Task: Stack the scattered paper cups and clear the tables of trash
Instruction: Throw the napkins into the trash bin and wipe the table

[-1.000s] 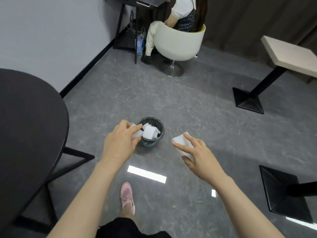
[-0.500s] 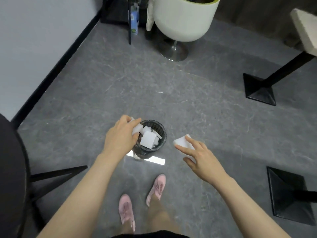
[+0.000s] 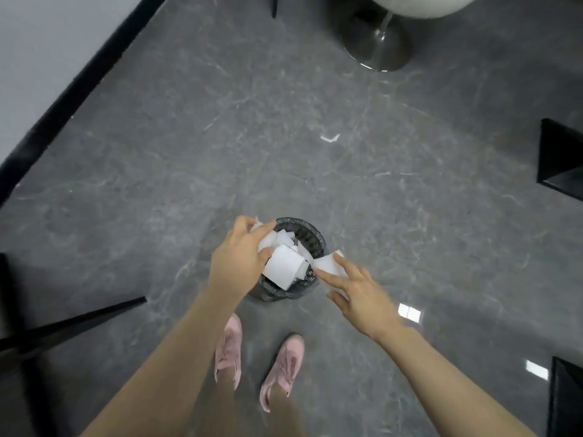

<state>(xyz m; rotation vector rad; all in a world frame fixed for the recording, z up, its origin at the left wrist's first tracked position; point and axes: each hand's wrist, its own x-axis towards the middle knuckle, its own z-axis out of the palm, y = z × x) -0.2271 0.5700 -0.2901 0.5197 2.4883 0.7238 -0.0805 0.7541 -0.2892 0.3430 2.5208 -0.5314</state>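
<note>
Wall and skirting: pale wall point(image 3: 47, 42) at far left, edged by a black baseboard point(image 3: 79, 89) running diagonally.
Table leg: thin black bar point(image 3: 72, 323) on the floor at lower left.
Floor: grey, marbled, glossy tiles point(image 3: 189, 152) with bright light reflections.
Left hand: point(image 3: 239, 260) over the left rim of the bin, fingers curled, clamped on a crumpled white paper point(image 3: 266, 239).
Waste bin: point(image 3: 310, 244) small, round, black mesh wall, standing on the floor; filled with white paper pieces, a large folded rectangular sheet point(image 3: 284, 268) on top.
Shoes: two pink sneakers point(image 3: 228, 351), just below the bin.
Paper scrap: tiny white sliver point(image 3: 330, 138) on the floor, well beyond the bin.
Right hand: point(image 3: 362, 294) just beside the right rim of the bin, fingers mostly straight, thumb and fingers pinching a white paper piece point(image 3: 328, 264).
Chair base: round shiny metal foot point(image 3: 378, 48) at top, under a white seat shell.
Table bases: black square plates point(image 3: 561, 159) at the right edge.
</note>
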